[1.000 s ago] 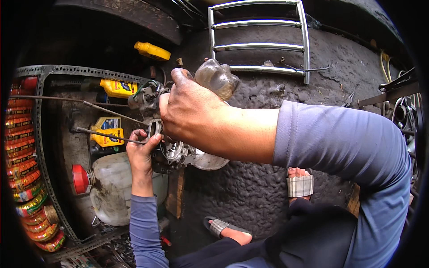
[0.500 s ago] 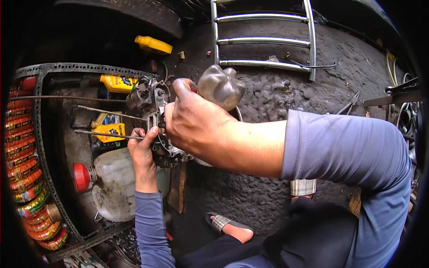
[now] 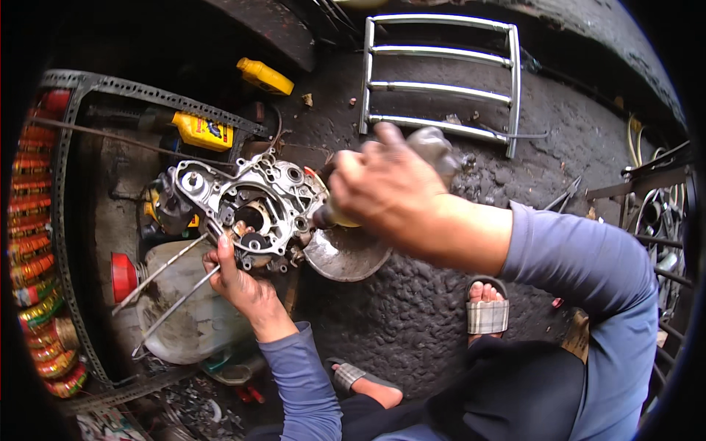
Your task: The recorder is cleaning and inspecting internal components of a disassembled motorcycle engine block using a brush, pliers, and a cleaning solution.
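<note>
A bare metal engine crankcase (image 3: pixel 283 191) with two long studs is tipped so its open round cavity faces up. My left hand (image 3: pixel 246 287) grips its near lower edge by the studs, thumb on top. My right hand (image 3: pixel 390 180) is wrapped around a cloudy plastic bottle (image 3: pixel 435 151), slightly smeared by motion. The bottle lies tilted, its lobed base to the right and its neck toward the crankcase's right side. Whether the neck touches the casing I cannot tell. Below them sits a round metal bowl (image 3: pixel 349 259), partly covered by the bottle and my hand.
On the left stand a perforated metal rack (image 3: pixel 70 147), wrapped tyres (image 3: pixel 33 220) and a big jug with a red cap (image 3: pixel 198 301). Yellow oil bottles (image 3: pixel 202 132) lie behind. A chrome ladder-like frame (image 3: pixel 441 88) rests on the dark floor; pliers (image 3: pixel 565 192) lie to the right.
The crankcase has turned so its open face shows, and its studs now slant toward me. My right hand and the bottle have moved right, away from the casing's middle.
</note>
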The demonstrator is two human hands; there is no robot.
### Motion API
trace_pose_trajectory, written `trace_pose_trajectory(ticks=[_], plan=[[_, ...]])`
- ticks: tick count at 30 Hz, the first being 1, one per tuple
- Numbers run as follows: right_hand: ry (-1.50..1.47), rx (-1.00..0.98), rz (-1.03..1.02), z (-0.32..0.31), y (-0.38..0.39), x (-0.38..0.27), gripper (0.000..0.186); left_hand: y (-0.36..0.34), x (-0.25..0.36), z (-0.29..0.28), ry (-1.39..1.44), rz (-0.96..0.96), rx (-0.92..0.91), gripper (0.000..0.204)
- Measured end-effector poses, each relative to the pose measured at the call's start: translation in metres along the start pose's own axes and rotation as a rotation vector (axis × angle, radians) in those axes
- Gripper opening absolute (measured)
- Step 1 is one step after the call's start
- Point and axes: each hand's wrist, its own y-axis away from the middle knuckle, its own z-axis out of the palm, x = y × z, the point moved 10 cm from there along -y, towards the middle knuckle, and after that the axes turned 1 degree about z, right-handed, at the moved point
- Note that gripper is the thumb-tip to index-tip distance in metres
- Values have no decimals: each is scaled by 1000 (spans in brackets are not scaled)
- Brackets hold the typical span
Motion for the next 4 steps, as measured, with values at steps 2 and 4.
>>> trace_pose_trajectory(ticks=[2,4], plan=[[-298,384,61,18,27,29,37,10,17,-13,56,58,20,26],[-479,-285,239,57,20,51,51,19,23,-17,87,80,41,33]])
